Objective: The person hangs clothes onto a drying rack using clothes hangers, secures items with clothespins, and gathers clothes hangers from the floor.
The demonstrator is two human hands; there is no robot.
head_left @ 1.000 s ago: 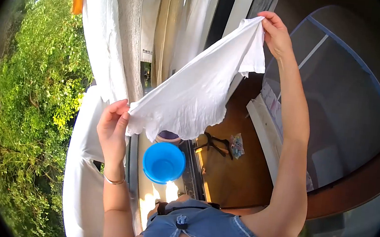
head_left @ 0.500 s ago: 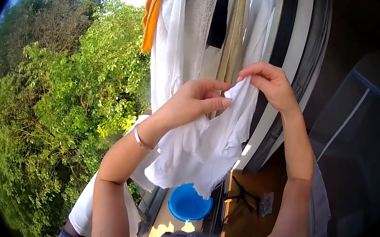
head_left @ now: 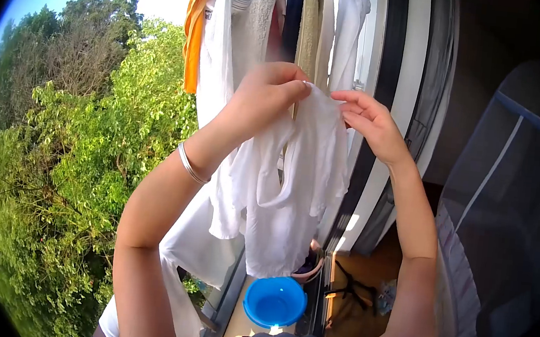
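Note:
A white garment [head_left: 287,190] hangs down in front of me, creased, with its lower edge just above a blue bucket [head_left: 275,302]. My left hand [head_left: 268,96], with a silver bracelet on the wrist, pinches the garment's top edge. Beside the top right of the cloth is my right hand [head_left: 370,123], its fingers apart and no cloth clearly between them. Behind both hands hang other pieces of laundry, among them an orange cloth [head_left: 197,29], a dark cloth [head_left: 292,19] and a beige towel [head_left: 310,34].
Green trees [head_left: 79,168] stand outside on the left. A mesh screen with blue edging [head_left: 509,213] is at the right. Near the bucket are a pinkish container [head_left: 309,270], a black stand [head_left: 353,286] on the brown floor and a clear bag [head_left: 386,298].
The stretched white garment has been gathered and now hangs down. My left hand has moved up and right to its top edge; my right hand has come off the cloth. The view has turned.

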